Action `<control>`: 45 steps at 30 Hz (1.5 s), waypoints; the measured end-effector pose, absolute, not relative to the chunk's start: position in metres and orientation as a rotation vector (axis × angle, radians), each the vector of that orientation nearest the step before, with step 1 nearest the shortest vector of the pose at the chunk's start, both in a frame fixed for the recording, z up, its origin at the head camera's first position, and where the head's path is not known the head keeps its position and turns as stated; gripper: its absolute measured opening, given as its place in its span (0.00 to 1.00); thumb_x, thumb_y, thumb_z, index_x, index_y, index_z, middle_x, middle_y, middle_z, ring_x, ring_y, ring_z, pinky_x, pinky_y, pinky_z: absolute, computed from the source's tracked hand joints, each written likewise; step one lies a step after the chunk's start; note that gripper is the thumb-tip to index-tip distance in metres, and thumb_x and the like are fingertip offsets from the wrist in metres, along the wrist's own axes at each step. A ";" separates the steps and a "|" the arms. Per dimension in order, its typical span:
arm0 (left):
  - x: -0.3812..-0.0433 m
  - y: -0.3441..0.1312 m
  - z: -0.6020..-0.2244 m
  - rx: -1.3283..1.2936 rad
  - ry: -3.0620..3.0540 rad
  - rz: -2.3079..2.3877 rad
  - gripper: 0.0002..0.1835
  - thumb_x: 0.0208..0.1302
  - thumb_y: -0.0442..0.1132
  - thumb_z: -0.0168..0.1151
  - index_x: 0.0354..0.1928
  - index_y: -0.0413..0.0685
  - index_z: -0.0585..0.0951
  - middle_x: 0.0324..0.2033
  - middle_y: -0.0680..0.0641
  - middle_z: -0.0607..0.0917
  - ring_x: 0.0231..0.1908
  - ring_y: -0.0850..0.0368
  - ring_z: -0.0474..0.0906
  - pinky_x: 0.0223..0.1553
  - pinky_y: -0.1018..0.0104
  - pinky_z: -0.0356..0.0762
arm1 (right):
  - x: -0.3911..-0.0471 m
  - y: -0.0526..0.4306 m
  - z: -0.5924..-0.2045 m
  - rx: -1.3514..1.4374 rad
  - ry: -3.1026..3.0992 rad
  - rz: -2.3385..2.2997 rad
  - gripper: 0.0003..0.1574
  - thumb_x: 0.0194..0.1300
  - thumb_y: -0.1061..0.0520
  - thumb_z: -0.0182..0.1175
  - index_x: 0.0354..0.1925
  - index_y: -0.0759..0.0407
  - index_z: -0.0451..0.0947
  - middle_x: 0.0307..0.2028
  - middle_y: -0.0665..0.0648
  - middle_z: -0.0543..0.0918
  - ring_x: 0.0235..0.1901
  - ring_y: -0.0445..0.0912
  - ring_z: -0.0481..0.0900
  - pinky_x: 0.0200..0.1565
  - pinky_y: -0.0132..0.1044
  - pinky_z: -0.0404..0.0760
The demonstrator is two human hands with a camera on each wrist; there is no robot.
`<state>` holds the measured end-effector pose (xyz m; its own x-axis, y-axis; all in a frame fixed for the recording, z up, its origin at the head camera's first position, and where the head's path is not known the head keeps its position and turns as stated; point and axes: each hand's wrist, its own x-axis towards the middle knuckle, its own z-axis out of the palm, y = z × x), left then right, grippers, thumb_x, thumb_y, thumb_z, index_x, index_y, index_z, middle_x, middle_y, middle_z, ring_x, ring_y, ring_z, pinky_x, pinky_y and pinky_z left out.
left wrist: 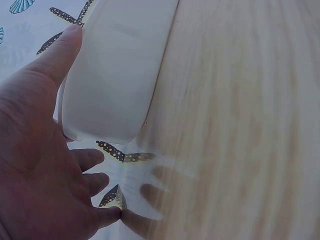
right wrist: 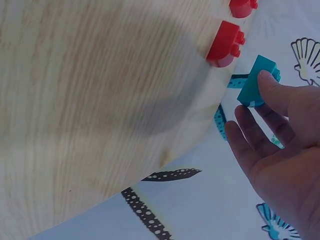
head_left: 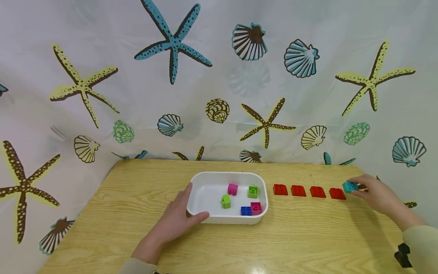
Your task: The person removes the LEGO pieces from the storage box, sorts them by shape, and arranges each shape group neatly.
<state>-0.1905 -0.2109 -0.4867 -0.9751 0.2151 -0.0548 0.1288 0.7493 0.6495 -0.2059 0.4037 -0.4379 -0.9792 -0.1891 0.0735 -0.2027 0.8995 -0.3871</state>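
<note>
I could see a white tray (head_left: 212, 219) standing near the middle of the worktop (head_left: 137, 190), and the person's left hand (head_left: 176, 217) lay against its left end. The thumb touched the near rim and the grip was relaxed, clenched round nothing; from the left wrist, three fingers showed loosely extended by the tray's end.

Over on the right, the right hand (head_left: 374, 195) had its grip on a turquoise brick (head_left: 349, 187), pinched between thumb and fingers. That brick was just to the right of a row of four red bricks (head_left: 318, 191), and the right wrist view showed a gap between it and the nearest of them. The reds ran left to right beyond the tray's right side, each apart from its neighbour.

Inside the tray, a pink brick (head_left: 232, 189) lay toward the far side, one green brick (head_left: 226, 201) near the middle, another green brick (head_left: 253, 191) at the far right. A blue brick (head_left: 246, 211) and a second pink brick (head_left: 256, 207) sat side by side in the near right corner. Behind hung a white cloth (head_left: 195, 99) printed with starfish and shells.
</note>
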 end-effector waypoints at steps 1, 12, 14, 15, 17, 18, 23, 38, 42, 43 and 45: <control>-0.190 -0.211 -0.487 0.278 2.818 1.034 0.67 0.69 0.71 0.71 0.91 0.46 0.43 0.87 0.33 0.54 0.85 0.26 0.44 0.78 0.23 0.47 | -0.206 0.406 -0.439 0.301 -3.038 0.620 0.23 0.74 0.67 0.70 0.62 0.79 0.80 0.53 0.76 0.82 0.52 0.75 0.83 0.55 0.71 0.83; -0.188 -0.210 -0.485 0.267 2.803 1.054 0.66 0.69 0.69 0.73 0.91 0.45 0.43 0.86 0.31 0.54 0.85 0.27 0.42 0.79 0.24 0.46 | -0.211 0.420 -0.452 0.225 -3.114 0.606 0.23 0.74 0.69 0.69 0.61 0.82 0.78 0.57 0.82 0.80 0.53 0.76 0.82 0.57 0.73 0.81; -0.188 -0.210 -0.485 0.267 2.804 1.052 0.66 0.69 0.69 0.73 0.91 0.45 0.43 0.86 0.31 0.54 0.85 0.27 0.42 0.79 0.24 0.46 | -0.211 0.421 -0.454 0.236 -3.116 0.607 0.22 0.74 0.69 0.69 0.60 0.83 0.78 0.56 0.83 0.80 0.53 0.76 0.81 0.57 0.73 0.80; -0.188 -0.210 -0.485 0.267 2.805 1.050 0.66 0.69 0.69 0.73 0.91 0.45 0.43 0.86 0.31 0.54 0.85 0.27 0.42 0.79 0.24 0.46 | -0.211 0.422 -0.455 0.241 -3.116 0.608 0.22 0.74 0.69 0.69 0.59 0.83 0.78 0.56 0.83 0.80 0.53 0.76 0.81 0.56 0.73 0.80; -0.188 -0.210 -0.485 0.268 2.808 1.047 0.66 0.70 0.69 0.72 0.91 0.45 0.43 0.86 0.31 0.54 0.85 0.28 0.42 0.79 0.24 0.46 | -0.212 0.423 -0.457 0.238 -3.120 0.604 0.21 0.74 0.69 0.69 0.59 0.83 0.78 0.55 0.82 0.80 0.52 0.76 0.81 0.57 0.73 0.80; -0.188 -0.210 -0.485 0.269 2.809 1.046 0.66 0.70 0.69 0.72 0.91 0.45 0.43 0.86 0.31 0.54 0.85 0.28 0.42 0.79 0.24 0.46 | -0.212 0.424 -0.458 0.239 -3.123 0.600 0.21 0.73 0.70 0.69 0.59 0.83 0.78 0.55 0.82 0.80 0.52 0.76 0.81 0.56 0.73 0.80; -0.187 -0.209 -0.485 0.266 2.807 1.045 0.66 0.70 0.69 0.72 0.91 0.45 0.43 0.86 0.31 0.54 0.85 0.28 0.42 0.79 0.24 0.47 | -0.212 0.429 -0.462 0.215 -3.152 0.595 0.21 0.73 0.70 0.69 0.58 0.83 0.78 0.52 0.82 0.81 0.51 0.76 0.81 0.56 0.73 0.80; -0.186 -0.210 -0.483 0.255 2.808 1.042 0.66 0.70 0.69 0.72 0.91 0.46 0.43 0.86 0.31 0.53 0.85 0.26 0.43 0.78 0.22 0.49 | -0.220 0.435 -0.472 0.210 -3.157 0.564 0.23 0.73 0.69 0.69 0.61 0.81 0.78 0.57 0.84 0.80 0.55 0.78 0.80 0.57 0.75 0.79; -0.187 -0.210 -0.484 0.260 2.809 1.045 0.66 0.70 0.69 0.72 0.91 0.47 0.42 0.86 0.31 0.52 0.85 0.26 0.43 0.78 0.23 0.47 | -0.220 0.434 -0.475 0.204 -3.148 0.548 0.23 0.73 0.69 0.69 0.62 0.80 0.78 0.60 0.85 0.78 0.57 0.79 0.78 0.59 0.76 0.78; -0.187 -0.210 -0.484 0.262 2.810 1.045 0.66 0.70 0.69 0.72 0.91 0.47 0.42 0.86 0.31 0.52 0.85 0.27 0.43 0.78 0.23 0.47 | -0.220 0.433 -0.476 0.204 -3.146 0.549 0.24 0.73 0.69 0.68 0.62 0.80 0.78 0.60 0.86 0.78 0.57 0.79 0.78 0.59 0.76 0.77; -0.187 -0.210 -0.483 0.266 2.811 1.045 0.66 0.70 0.69 0.72 0.91 0.46 0.42 0.86 0.31 0.53 0.85 0.27 0.43 0.79 0.23 0.46 | -0.220 0.433 -0.476 0.205 -3.141 0.555 0.24 0.73 0.70 0.68 0.63 0.80 0.78 0.61 0.86 0.77 0.58 0.80 0.78 0.59 0.76 0.77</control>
